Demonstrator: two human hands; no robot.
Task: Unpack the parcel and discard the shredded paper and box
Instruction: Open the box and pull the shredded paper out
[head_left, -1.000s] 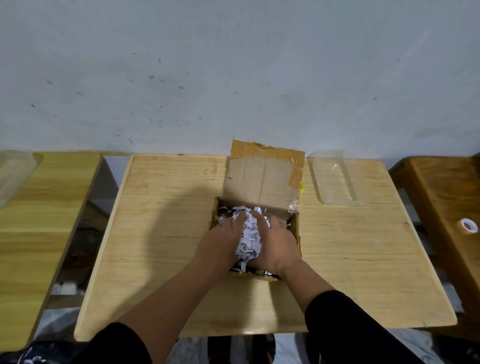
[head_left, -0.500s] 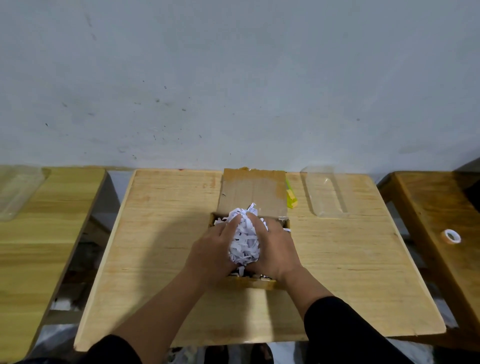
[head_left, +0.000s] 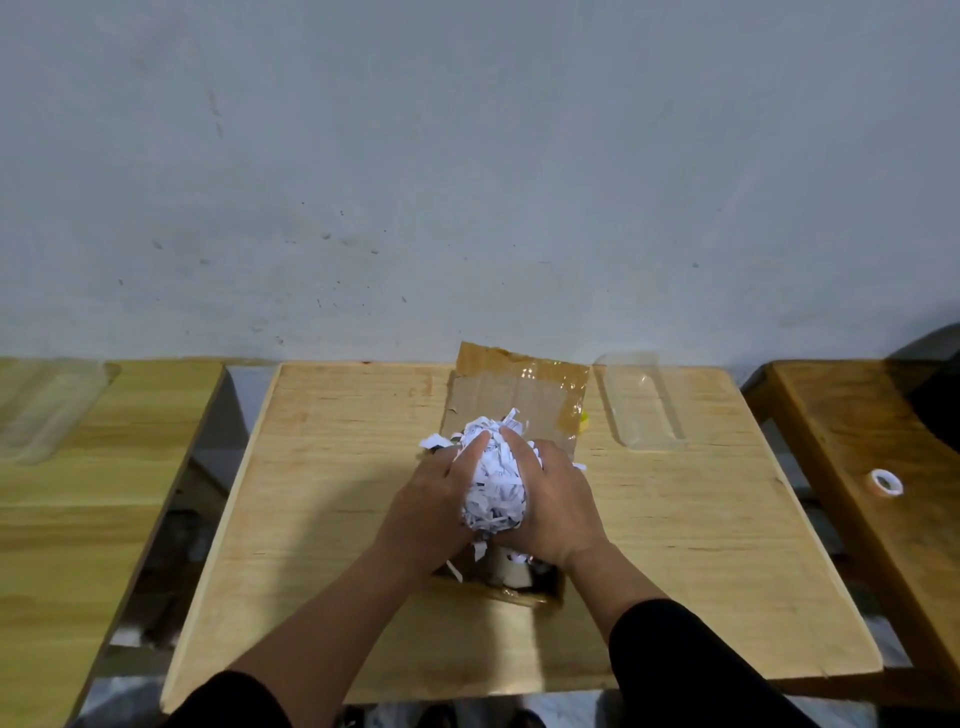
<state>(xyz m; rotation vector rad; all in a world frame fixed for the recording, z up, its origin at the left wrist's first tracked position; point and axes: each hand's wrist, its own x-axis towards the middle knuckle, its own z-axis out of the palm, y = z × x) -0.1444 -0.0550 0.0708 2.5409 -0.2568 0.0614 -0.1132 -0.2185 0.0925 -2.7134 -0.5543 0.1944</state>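
- A pale wooden table (head_left: 332, 467) stands against a grey wall (head_left: 467, 156)
- My left hand (head_left: 434, 506) and right hand (head_left: 558, 501) are cupped together, pressing a wad of shredded paper (head_left: 493, 483) between them
- The wad is held above the open cardboard box (head_left: 519, 400), whose taped flap stands up behind
- Print on the shreds is too small to read
- A clear plastic tray (head_left: 641, 400) lies to the right of the box
- A tape roll (head_left: 522, 483) lies on the right-hand table (head_left: 852, 441)
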